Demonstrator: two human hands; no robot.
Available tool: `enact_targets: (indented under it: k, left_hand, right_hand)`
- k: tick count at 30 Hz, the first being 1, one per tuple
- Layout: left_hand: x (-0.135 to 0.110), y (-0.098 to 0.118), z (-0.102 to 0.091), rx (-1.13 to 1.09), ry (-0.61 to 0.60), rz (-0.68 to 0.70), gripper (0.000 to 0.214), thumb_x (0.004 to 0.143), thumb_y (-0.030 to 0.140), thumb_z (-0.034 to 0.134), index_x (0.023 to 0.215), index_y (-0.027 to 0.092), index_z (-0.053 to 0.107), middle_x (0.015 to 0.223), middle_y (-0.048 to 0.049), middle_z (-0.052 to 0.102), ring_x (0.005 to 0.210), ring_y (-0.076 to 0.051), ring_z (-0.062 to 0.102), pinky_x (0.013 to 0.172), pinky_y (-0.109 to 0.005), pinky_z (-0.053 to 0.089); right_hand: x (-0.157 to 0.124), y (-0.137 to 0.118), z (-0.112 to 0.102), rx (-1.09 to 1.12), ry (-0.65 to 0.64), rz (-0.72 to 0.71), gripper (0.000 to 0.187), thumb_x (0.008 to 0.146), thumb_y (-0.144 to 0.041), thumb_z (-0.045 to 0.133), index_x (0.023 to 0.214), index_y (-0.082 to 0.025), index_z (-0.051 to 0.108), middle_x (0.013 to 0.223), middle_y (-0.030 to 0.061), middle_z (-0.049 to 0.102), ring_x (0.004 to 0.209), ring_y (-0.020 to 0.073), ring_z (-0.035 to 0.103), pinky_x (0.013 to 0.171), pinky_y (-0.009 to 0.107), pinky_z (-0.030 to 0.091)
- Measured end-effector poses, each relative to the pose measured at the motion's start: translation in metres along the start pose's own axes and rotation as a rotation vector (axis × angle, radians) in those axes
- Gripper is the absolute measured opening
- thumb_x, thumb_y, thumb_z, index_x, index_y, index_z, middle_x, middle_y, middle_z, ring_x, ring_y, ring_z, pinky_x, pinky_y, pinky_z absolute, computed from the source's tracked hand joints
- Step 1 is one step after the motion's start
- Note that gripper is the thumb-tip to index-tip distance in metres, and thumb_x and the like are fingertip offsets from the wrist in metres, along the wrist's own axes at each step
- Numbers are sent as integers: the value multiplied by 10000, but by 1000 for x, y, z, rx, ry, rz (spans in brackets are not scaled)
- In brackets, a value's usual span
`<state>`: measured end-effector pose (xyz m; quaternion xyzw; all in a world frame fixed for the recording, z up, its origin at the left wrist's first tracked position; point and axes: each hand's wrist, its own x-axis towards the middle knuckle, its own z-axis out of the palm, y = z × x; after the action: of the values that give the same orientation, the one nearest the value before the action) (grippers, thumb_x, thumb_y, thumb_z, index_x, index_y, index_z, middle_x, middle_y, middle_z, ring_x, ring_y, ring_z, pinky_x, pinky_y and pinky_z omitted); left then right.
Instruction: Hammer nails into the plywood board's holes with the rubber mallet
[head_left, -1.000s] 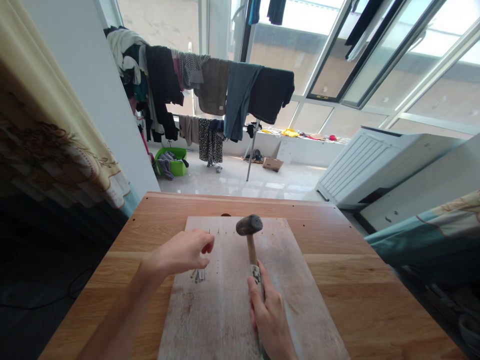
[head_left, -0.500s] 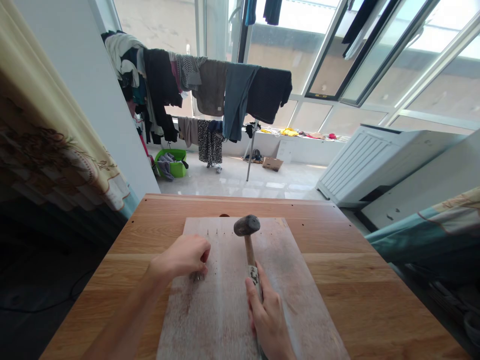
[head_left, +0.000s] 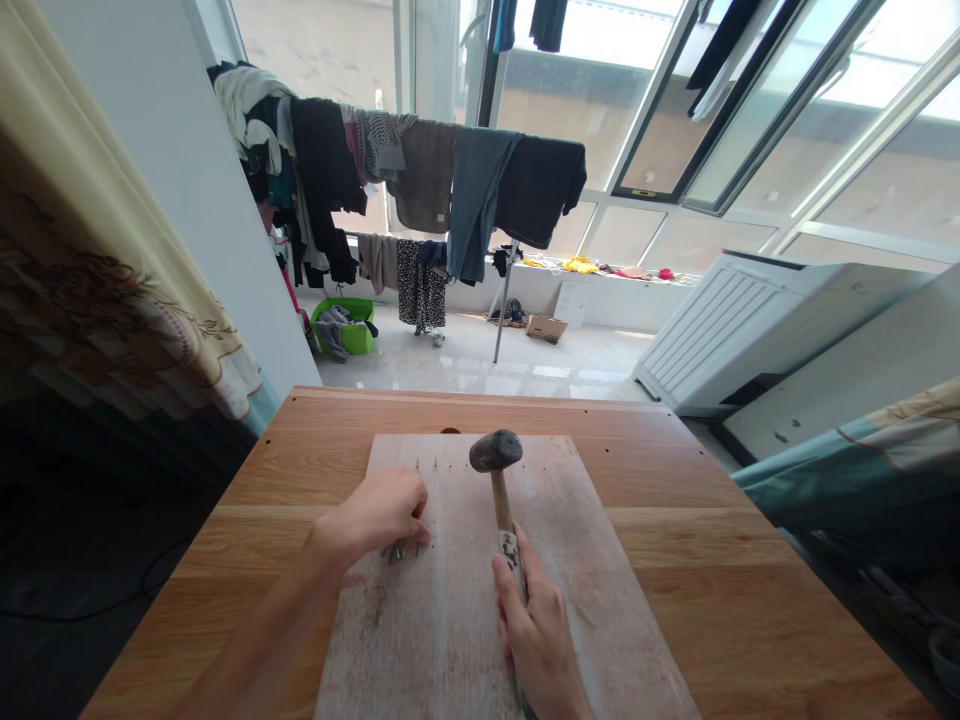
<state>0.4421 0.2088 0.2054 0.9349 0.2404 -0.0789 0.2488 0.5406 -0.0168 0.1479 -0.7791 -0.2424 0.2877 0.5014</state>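
A pale wooden board lies on a brown wooden table. My right hand is wrapped round the wooden handle of a hammer, whose dark head points away from me above the board. My left hand is curled over a small heap of loose nails on the board, fingertips pinched down on them. A few nails stand driven in a row near the board's far edge.
Beyond the table a rack full of hanging clothes stands before big windows. A green basket sits on the tiled floor. A white cabinet lies to the right, a curtain hangs at the left.
My left hand came down from above the board onto the heap of nails and closed over them. The hammer has barely moved.
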Motion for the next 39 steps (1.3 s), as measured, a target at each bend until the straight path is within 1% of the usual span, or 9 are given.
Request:
enact_targets:
  k: [7,11,14,19,24,26,29,34,39]
  left_hand:
    - [-4,18,5,102,17,66,137,678,97,623,604,202,669,743,-75,696,636,-230,625,576,-318,406]
    - [-3,29,12,238,17,83,152,686,72,580,628,182,668,785,-118,691,722,-265,650,647,-354,469]
    - [1,34,14,230,51,158,145,728,92,572,684,187,673,846,-113,681,854,-279,657,730,-364,502]
    - [15,18,8,-42,289,360,69,774,135,626,784,202,635,1246,-92,635,1068,-236,636,902,-337,506]
    - [32,-6,4,-236,467,248,64,858,188,617,809,222,594,834,2,671,785,-174,640,784,-299,497]
    - [39,-9,5,-258,569,217,17,885,208,612,885,223,620,872,-3,689,820,-179,650,815,-307,500]
    - [46,-8,8,-286,680,228,179,925,212,593,1089,237,660,959,-16,722,943,-200,663,917,-342,492]
    - [52,-13,16,-243,627,200,131,956,254,597,961,242,727,991,-32,763,1006,-230,658,1013,-406,449]
    - [54,-16,22,-223,581,190,130,950,242,603,972,236,731,1001,-39,774,1019,-239,664,1026,-435,423]
  right_hand:
    - [-1,-3,1,24,-15,7,828,988,-647,431,1572,-62,400,464,-112,416,354,135,445,356,210,374]
    - [-2,-4,3,39,14,-4,799,982,-645,441,1542,-76,460,465,-108,409,352,133,451,345,206,375]
    - [-2,-2,3,43,3,2,780,986,-630,450,1532,-74,465,459,-110,410,355,130,448,345,200,392]
    - [-1,-2,0,51,-43,22,801,997,-606,438,1571,-50,384,438,-122,411,340,126,435,345,198,406]
    - [-1,-3,-1,48,-48,23,829,986,-628,448,1572,-45,388,450,-114,420,342,132,454,334,200,399]
    - [0,-2,-1,44,-55,23,831,987,-637,440,1569,-45,394,453,-112,419,342,135,459,336,204,405]
    - [0,0,-1,25,-49,9,801,1004,-622,417,1566,-52,399,443,-118,417,337,134,457,353,206,412]
    - [2,5,-2,-5,-51,-10,778,1011,-622,425,1560,-71,416,453,-114,427,349,135,453,363,207,404]
    - [1,4,0,-1,-15,-8,773,994,-631,439,1528,-73,471,462,-108,425,352,131,450,351,203,386]
